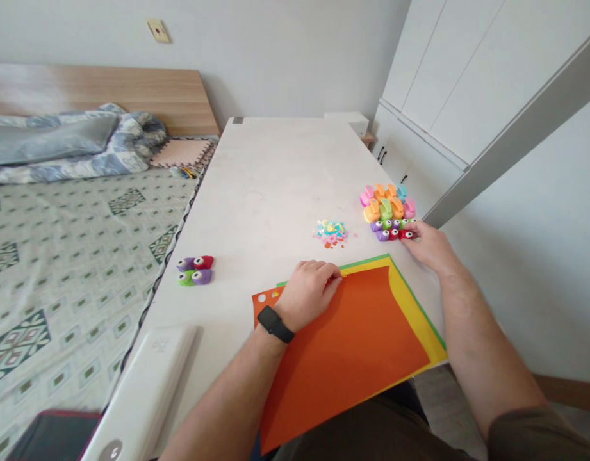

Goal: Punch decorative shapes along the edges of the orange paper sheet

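Observation:
An orange paper sheet [352, 333] lies over yellow [417, 301] and green sheets, with punched holes at its upper left corner. My left hand [308, 291] rests on it, fingers curled and closed at the top edge. At the right, my right hand [429, 243] has thumb and fingers closed on a small red paper punch [406, 235] with an eye-like top. That punch sits in a cluster of purple, green and red punches [383, 235]. Behind them stand pink, orange and green lever punches [385, 208]. A pile of colored paper bits [331, 230] lies left of them.
Several purple, red and green punches [195, 271] stand on the left of the white table [275, 173]. A long white device [145, 384] lies along the near left edge. A patterned bed [83, 256] adjoins the table's left side; a cabinet [419, 128] stands at right.

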{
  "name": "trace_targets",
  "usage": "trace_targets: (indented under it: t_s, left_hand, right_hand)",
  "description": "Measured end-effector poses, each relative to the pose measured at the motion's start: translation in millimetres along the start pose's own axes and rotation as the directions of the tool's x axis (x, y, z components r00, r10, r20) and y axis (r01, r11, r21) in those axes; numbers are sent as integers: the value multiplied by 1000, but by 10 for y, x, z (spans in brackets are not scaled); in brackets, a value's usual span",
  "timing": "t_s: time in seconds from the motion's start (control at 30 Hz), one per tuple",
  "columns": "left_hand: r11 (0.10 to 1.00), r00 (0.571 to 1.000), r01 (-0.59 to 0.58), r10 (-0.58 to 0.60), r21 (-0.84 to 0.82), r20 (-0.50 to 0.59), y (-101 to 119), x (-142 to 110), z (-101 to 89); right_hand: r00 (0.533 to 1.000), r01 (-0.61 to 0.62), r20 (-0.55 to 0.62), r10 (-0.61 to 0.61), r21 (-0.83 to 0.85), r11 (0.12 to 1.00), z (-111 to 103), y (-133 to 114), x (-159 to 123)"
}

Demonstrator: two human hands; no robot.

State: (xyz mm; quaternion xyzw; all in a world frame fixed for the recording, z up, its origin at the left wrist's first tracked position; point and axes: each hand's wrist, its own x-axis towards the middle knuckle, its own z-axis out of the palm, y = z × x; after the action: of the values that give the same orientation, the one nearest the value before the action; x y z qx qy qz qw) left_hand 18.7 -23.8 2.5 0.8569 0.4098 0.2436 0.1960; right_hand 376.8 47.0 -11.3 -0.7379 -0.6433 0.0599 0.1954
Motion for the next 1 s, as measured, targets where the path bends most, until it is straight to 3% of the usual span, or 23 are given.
trace_targets:
  t_s: [0.3, 0.53, 0.73, 1.0]
  left_hand:
    - [1000, 1000, -4, 4, 6, -5, 3, 7, -8]
    - [1000, 1000, -2, 2, 12, 0, 16, 6, -17]
    - [1000, 1000, 1, -1, 14, 8, 18, 7, -24]
    - [1000, 1000, 1, -1, 21, 5, 26, 7, -27]
  right_hand:
    - [1000, -4, 5, 4, -34, 999, -29, -58, -16]
    - [997, -59, -59, 59, -1, 998, -1, -9, 2]
    - [999, 26, -17, -27, -61, 998, -12, 7, 19]
    - [996, -67, -63, 63, -73, 995, -17, -13, 16]
